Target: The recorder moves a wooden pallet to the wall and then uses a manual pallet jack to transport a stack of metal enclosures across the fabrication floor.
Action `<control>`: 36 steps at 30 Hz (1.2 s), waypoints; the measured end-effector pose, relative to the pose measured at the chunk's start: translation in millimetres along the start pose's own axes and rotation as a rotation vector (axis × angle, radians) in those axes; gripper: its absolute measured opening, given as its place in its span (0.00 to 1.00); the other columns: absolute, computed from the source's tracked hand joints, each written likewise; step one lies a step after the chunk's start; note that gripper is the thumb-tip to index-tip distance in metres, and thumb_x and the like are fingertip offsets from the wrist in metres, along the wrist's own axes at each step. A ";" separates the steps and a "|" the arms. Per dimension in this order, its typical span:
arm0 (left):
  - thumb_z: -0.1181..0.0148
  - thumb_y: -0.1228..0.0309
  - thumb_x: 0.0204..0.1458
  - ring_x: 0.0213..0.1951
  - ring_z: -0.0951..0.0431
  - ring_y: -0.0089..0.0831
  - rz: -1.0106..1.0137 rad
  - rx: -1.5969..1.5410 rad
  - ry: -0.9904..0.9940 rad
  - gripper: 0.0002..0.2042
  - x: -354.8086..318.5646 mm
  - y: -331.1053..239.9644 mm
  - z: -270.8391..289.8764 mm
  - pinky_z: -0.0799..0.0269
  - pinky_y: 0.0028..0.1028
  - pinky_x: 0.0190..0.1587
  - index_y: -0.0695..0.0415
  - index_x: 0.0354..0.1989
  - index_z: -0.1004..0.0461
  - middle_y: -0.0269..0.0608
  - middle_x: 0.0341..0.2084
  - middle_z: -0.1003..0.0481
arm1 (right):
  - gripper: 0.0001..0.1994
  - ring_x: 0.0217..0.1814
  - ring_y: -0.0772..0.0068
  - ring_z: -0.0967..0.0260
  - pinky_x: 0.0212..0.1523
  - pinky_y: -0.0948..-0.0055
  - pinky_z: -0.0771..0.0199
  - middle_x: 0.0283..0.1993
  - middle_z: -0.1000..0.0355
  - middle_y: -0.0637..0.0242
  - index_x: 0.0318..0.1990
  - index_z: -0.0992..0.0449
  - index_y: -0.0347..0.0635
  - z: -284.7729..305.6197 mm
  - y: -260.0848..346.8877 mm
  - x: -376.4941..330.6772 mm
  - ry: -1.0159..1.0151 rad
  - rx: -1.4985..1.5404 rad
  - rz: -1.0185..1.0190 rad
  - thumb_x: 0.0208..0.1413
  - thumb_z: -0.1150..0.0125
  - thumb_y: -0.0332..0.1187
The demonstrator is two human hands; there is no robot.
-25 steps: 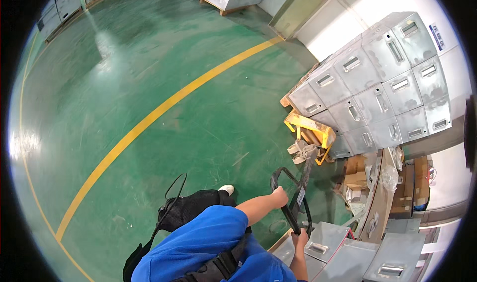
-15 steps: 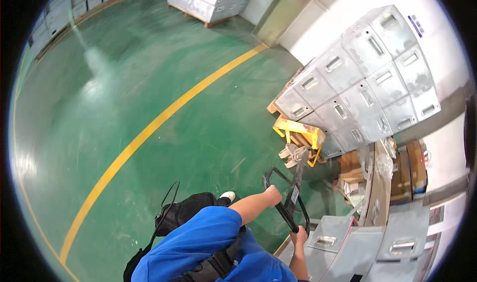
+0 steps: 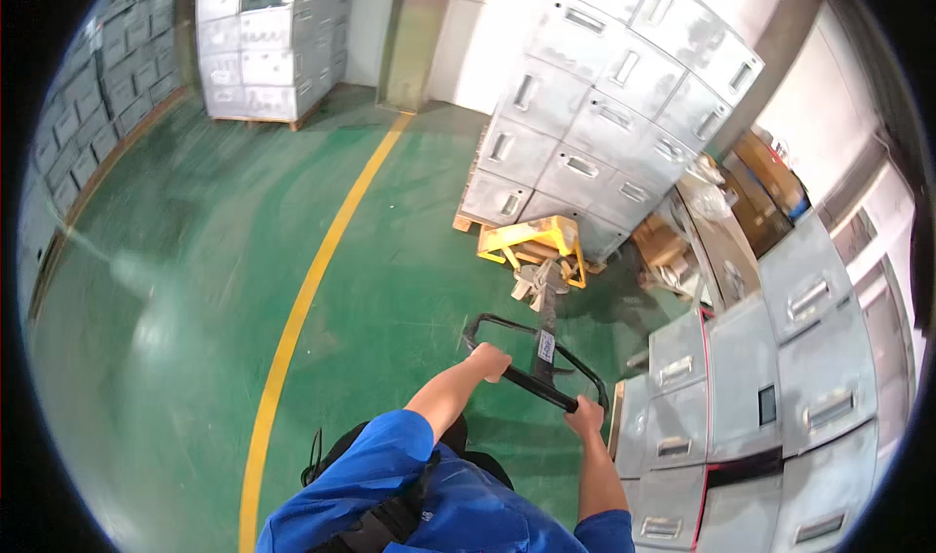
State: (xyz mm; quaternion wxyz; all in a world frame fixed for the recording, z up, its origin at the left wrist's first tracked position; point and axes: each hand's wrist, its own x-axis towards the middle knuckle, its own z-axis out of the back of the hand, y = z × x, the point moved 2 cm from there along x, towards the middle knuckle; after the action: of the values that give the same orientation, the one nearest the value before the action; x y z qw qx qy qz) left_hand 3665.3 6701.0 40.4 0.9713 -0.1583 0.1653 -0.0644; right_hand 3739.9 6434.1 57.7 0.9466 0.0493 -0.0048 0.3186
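Both my hands are closed round the black loop handle [image 3: 531, 385] of a yellow pallet jack [image 3: 539, 233]. My left hand [image 3: 488, 362] grips the bar's left part, and my right hand [image 3: 585, 415] its right end. From the handle a dark shaft slopes away to the jack's wheels and yellow frame. The frame stands against a wooden pallet [image 3: 468, 223] stacked with grey metal boxes [image 3: 577, 163], each with a recessed handle slot. The jack's forks are hidden beneath the load.
More grey metal boxes [image 3: 680, 409] stand close on my right. Cardboard cartons and boards [image 3: 717, 226] lean behind them. Another loaded pallet [image 3: 255, 60] stands far ahead, with stacked boxes [image 3: 107, 90] at far left. A yellow line [image 3: 302, 299] runs along the green floor.
My view has turned right and lifted, so the stack and jack now sit further left in it. The handle has swung to lie more squarely before me; both hands keep their grip.
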 end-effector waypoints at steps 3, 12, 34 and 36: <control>0.47 0.73 0.35 0.32 0.25 0.39 0.006 0.017 0.114 0.11 -6.0 -0.6 7.9 0.31 0.35 0.30 0.57 0.32 0.29 0.42 0.26 0.26 | 0.11 0.29 0.56 0.33 0.30 0.62 0.34 0.24 0.31 0.60 0.22 0.30 0.43 7.9 7.5 -5.4 0.056 -0.026 -0.033 0.29 0.39 0.36; 0.48 0.72 0.37 0.32 0.25 0.41 -0.064 0.028 0.042 0.11 -52.8 15.5 67.6 0.31 0.35 0.32 0.57 0.33 0.30 0.44 0.27 0.26 | 0.12 0.36 0.57 0.34 0.41 0.62 0.39 0.28 0.31 0.61 0.26 0.29 0.44 55.4 63.6 -8.1 0.182 -0.055 -0.247 0.32 0.39 0.38; 0.45 0.68 0.32 0.30 0.26 0.41 -0.064 0.090 -0.037 0.10 -164.6 43.6 1.0 0.31 0.38 0.32 0.53 0.26 0.30 0.42 0.22 0.27 | 0.13 0.36 0.59 0.34 0.40 0.62 0.40 0.29 0.31 0.62 0.28 0.31 0.44 25.7 164.6 -109.2 0.055 -0.030 -0.218 0.31 0.39 0.37; 0.45 0.66 0.32 0.31 0.26 0.41 -0.018 0.084 -0.011 0.11 -173.3 44.4 -18.7 0.32 0.38 0.32 0.53 0.27 0.30 0.42 0.23 0.27 | 0.14 0.35 0.59 0.34 0.39 0.63 0.39 0.28 0.31 0.62 0.27 0.31 0.45 9.2 170.8 -127.0 -0.025 -0.027 -0.188 0.31 0.39 0.39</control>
State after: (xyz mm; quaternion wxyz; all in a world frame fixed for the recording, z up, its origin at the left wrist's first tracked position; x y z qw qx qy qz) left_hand 3499.8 6768.1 61.2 0.9774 -0.1192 0.1556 -0.0790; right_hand 3535.8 6492.0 77.1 0.9728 0.0407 -0.0161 0.2275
